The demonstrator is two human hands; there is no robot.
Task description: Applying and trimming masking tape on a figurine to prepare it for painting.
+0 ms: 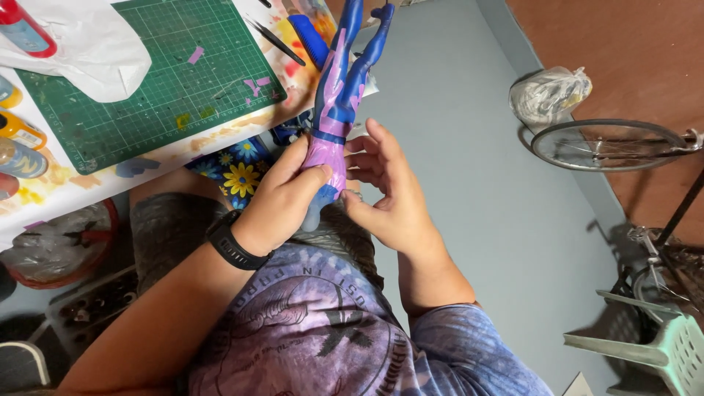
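Note:
A blue doll-like figure (345,81) with purple tape over its torso and legs is held upside down in front of me, its legs pointing away. My left hand (282,198), with a black watch on the wrist, grips the figure's taped torso, thumb pressed on the purple part. My right hand (389,187) is beside the figure, fingers spread and curled toward the torso, fingertips at or near the tape. The figure's head end is hidden between my hands.
A green cutting mat (158,77) with purple tape scraps lies on the paint-stained table, with paint bottles (18,139) at left, a brush (275,40) and white paper (88,51). A bicycle wheel (609,144), a plastic bag (550,92) and a white basket (660,345) stand at right.

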